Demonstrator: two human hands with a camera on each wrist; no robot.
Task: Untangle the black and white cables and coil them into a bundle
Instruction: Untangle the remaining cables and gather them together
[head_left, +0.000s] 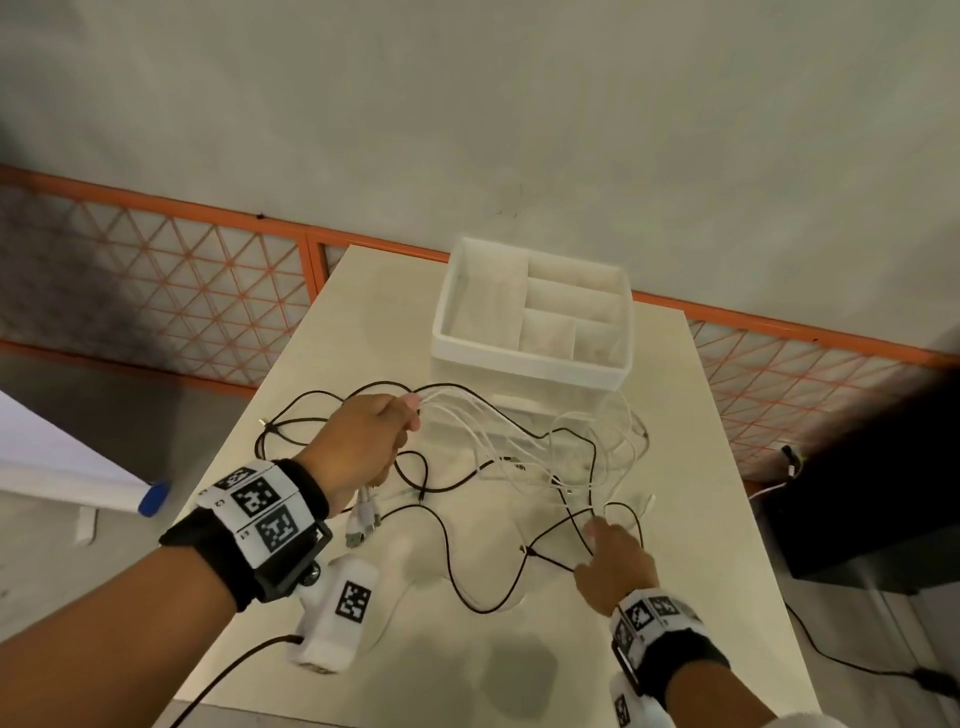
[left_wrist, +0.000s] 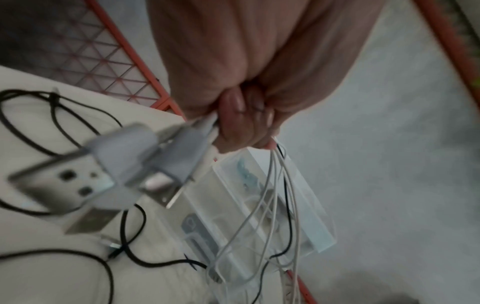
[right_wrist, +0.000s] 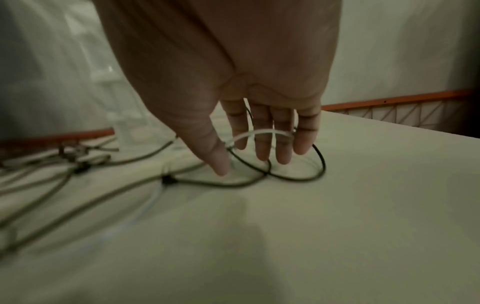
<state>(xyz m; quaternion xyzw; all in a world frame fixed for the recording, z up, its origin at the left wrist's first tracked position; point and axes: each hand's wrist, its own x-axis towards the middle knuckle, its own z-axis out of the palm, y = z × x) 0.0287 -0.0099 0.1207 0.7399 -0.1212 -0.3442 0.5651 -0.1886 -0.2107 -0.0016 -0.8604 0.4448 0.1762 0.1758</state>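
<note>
Left hand: my left hand (head_left: 371, 441) is raised above the table (head_left: 332, 322), in front of the organizer and toward its left, fingers curled tight round a bunch of white cables (head_left: 498, 431).
White cables: they fan out from my fist toward the organizer's front and droop onto the table; their USB plugs (left_wrist: 103, 170) hang out of the near side of my fist.
Right hand: my right hand (head_left: 615, 566) is low over the table, in front of the organizer and toward its right, fingers (right_wrist: 262, 131) straight and spread, gripping nothing; a white strand lies across them.
Black cables: the black cables (head_left: 452, 561) lie in loose loops on the table in front of the organizer, crossing the white ones; one loop sits right under my right fingertips.
Organizer: the white divided organizer (head_left: 535, 312) stands at the table's far end.
</note>
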